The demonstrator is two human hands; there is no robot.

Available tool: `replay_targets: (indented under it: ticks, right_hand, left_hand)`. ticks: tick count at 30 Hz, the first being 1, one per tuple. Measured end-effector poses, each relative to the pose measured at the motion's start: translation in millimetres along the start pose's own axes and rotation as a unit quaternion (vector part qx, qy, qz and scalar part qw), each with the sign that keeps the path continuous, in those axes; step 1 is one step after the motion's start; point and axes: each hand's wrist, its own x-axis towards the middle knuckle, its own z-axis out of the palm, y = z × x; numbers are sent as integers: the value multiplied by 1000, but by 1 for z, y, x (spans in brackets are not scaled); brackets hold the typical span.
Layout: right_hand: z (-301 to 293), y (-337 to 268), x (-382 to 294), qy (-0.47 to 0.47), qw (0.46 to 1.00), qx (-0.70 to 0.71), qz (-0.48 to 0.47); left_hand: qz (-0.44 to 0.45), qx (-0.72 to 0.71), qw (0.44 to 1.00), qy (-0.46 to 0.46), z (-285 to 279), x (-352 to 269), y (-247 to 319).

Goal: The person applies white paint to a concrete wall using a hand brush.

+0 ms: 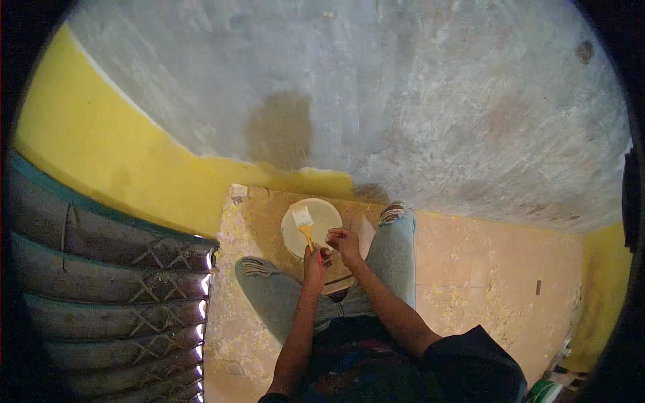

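My left hand (316,267) grips a flat paintbrush (305,230) by its handle, which is yellow with red near my fingers. The pale bristle end points away from me, over a round, light-coloured bucket (330,210) that stands on the floor between my legs. Beside the bucket's right edge, my right hand (344,248) is raised with its fingers bent and slightly apart; nothing shows in them. What fills the bucket is pale and hard to make out.
Ahead rises a grey, patchy wall (453,111) with a yellow painted band (166,186) low on its left side. A slatted metal shutter (116,287) runs along the left. Yellow specks mark the tan floor (468,282). Some green and white item (545,392) lies at the lower right.
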Motion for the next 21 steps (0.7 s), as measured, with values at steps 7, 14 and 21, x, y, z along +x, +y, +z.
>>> replay_targets:
  ticks: [7,14,21]
  right_hand:
    - [-6,-1,-6,58,997,-47,-29]
    - [-15,-16,-12,105,990,-81,38]
    - [-25,7,-7,141,963,-208,-98]
  left_hand:
    - [-1,-8,999,-49,8,5,-13]
    - [20,-49,998,-47,33,4,-26]
    - [38,-101,992,-59,37,18,-26]
